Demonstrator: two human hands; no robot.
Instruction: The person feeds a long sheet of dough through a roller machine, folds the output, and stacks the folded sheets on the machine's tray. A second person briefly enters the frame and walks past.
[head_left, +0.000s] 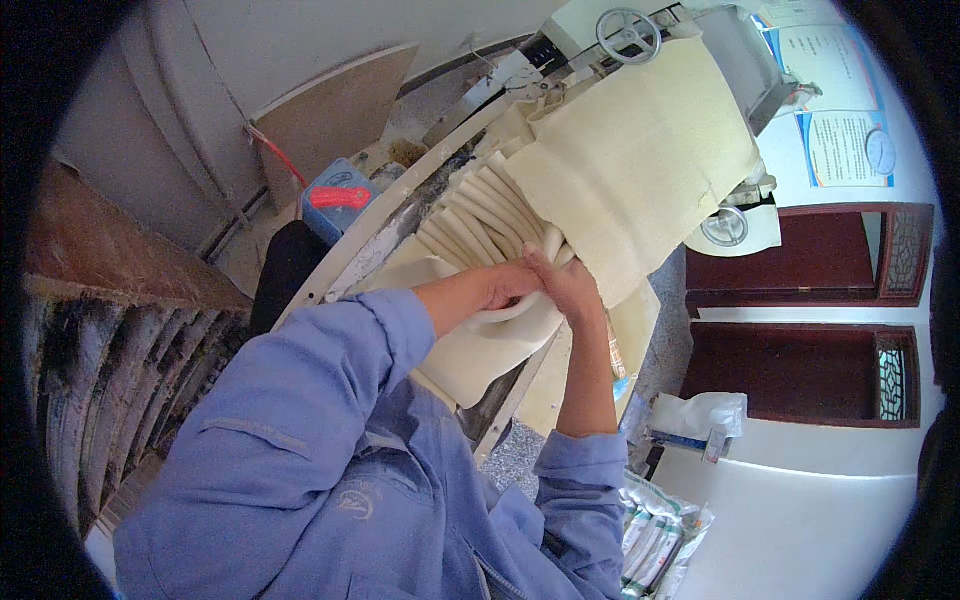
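Observation:
A long pale dough sheet (637, 157) comes down from a dough sheeter and lies in many folds (480, 214) on the machine's bed. My left hand (514, 283) and my right hand (568, 283) meet at the near end of these folds, wrists close together. Both grip the dough there, with a rolled edge bulging between and above them. My fingers are partly hidden by the dough and by each other. Below my hands, a smooth flap of dough (487, 367) hangs towards me.
The sheeter has metal handwheels (628, 36) at its far end and right side. A blue box (341, 199) with a red-handled object (340, 197) stands left of the bed's rail (360, 240). Packaged bags (652, 547) lie at lower right. Dark red doors (787, 371) are at right.

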